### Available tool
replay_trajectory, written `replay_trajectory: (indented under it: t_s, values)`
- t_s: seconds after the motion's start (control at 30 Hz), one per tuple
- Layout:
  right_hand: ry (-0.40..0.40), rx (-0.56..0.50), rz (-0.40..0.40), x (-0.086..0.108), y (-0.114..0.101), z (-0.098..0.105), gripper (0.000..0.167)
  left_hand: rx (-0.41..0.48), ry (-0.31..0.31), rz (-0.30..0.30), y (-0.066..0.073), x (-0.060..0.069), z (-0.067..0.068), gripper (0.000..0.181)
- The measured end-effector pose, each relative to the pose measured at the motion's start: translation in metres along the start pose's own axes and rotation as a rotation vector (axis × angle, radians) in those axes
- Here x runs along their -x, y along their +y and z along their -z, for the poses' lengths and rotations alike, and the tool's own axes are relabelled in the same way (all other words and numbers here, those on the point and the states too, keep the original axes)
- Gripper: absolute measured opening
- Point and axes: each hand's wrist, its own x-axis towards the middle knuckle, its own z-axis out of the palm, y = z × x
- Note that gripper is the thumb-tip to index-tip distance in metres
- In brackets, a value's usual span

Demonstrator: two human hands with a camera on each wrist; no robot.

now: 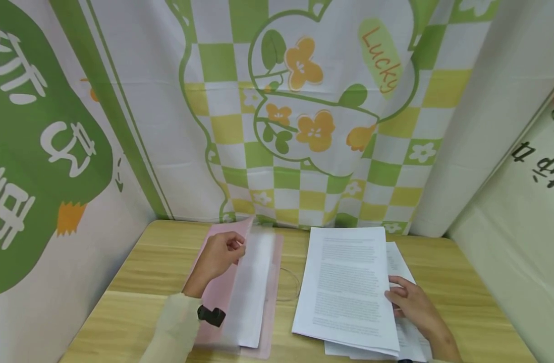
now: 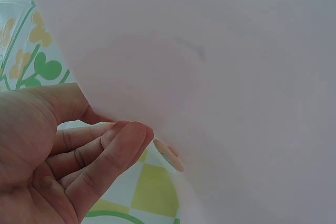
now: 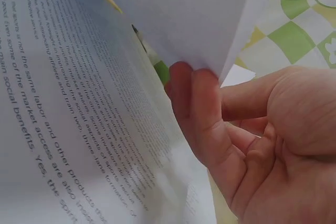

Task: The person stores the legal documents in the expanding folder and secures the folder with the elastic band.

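A pink folder (image 1: 215, 297) lies on the table at left, its cover raised at a slant over white sheets (image 1: 253, 307) inside. My left hand (image 1: 218, 254) pinches the cover's free edge between thumb and fingers. In the left wrist view, a small tan disc (image 2: 169, 155) sits on that edge beside the fingertips. On the right, a stack of printed paper (image 1: 349, 287) is tilted up over other printed sheets (image 1: 401, 264). My right hand (image 1: 413, 305) grips the stack's right edge. The right wrist view shows fingers (image 3: 207, 98) under the stack and printed text on the sheets below.
A thin pale loop of cord (image 1: 298, 287) lies on the wooden table (image 1: 131, 272) between folder and paper. Behind the table hangs a green and yellow checked curtain (image 1: 304, 196). Printed cloth stands on both sides. My left wrist wears a black camera (image 1: 212, 316).
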Motion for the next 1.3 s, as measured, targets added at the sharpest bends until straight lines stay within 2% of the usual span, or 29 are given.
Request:
replay_trajectory:
  t_s: [0.3,0.5,0.93,1.3]
  values:
    - [-0.007,0.004,0.007,0.001,-0.005,0.000,0.055,0.000,0.006,-0.015,0.001,0.001,0.000,0.009]
    - [-0.036,-0.034,0.037,-0.001,-0.008,-0.011,0.055,-0.005,0.014,-0.027,-0.002,0.000,0.000,0.010]
    - [-0.041,-0.031,0.017,-0.006,-0.009,-0.031,0.054,-0.001,0.007,-0.023,-0.001,0.001,0.000,0.014]
    - [-0.067,-0.043,0.021,-0.007,-0.011,-0.047,0.053,0.008,0.011,-0.014,-0.001,0.000,-0.001,0.010]
